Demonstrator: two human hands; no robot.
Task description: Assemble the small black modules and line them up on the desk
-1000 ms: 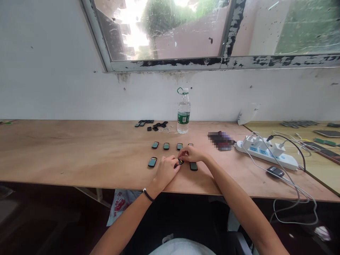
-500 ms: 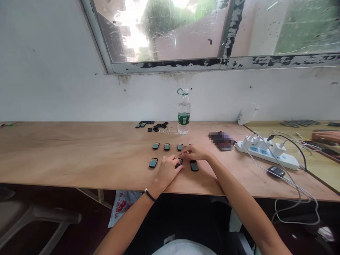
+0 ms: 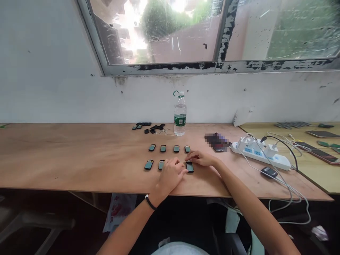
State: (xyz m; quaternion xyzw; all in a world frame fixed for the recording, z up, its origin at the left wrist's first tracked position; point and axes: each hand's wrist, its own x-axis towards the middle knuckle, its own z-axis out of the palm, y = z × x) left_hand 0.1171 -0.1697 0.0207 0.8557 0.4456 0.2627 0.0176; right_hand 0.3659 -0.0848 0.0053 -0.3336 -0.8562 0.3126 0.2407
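Several small black-framed devices with grey-green faces, like little screens, lie on the table in two rows. At the right end of the front row is one such device [image 3: 189, 167]. My left hand [image 3: 172, 173] lies curled at its left side, thumb against the edge; part of the front row is hidden beneath this palm. From the right, my right hand [image 3: 200, 158] reaches over with bent fingers closed at the device's top edge. Further left in that row are a tilted device [image 3: 149, 164] and a partly covered device [image 3: 160, 165]. The back row ends at another device [image 3: 187, 148].
A water bottle [image 3: 180, 120] stands near the wall, beside a pile of small black pieces [image 3: 158, 128]. To the right are a blurred-out dark item [image 3: 218, 142], a white power strip [image 3: 261, 156] with tangled cables and a black gadget [image 3: 269, 172]. Phones lie on the adjoining table [image 3: 316, 173].
Both hands have shifted rightward along the front row, from the third device to the right-end one. The view has turned slightly right. A co-worker's hand at the right edge has gone from view.
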